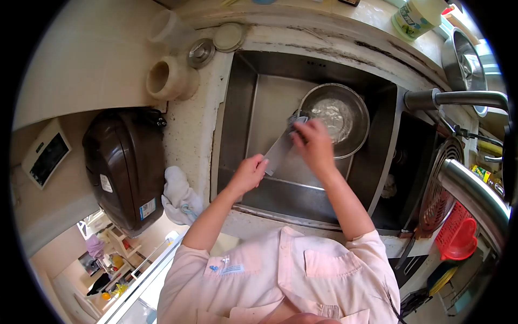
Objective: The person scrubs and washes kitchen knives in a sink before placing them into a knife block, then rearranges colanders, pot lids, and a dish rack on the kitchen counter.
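Note:
Over a steel sink point(270, 102), my left hand point(249, 174) is closed on the near end of a long, flat, grey piece point(279, 155). I cannot make out what kind of thing it is. My right hand point(314, 143), blurred by motion, has its fingers bent together at the far end of this piece. Something dark and grey shows at those fingertips, too blurred to name. Just beyond my right hand, a round metal basin point(360, 121) with water in it stands in the sink.
Left of the sink stand a beige jar point(175, 79) and a round lid point(229, 37), with a white cloth point(181, 191) nearer me. A faucet point(458, 99) reaches in from the right. A red basket point(456, 232) hangs at the lower right.

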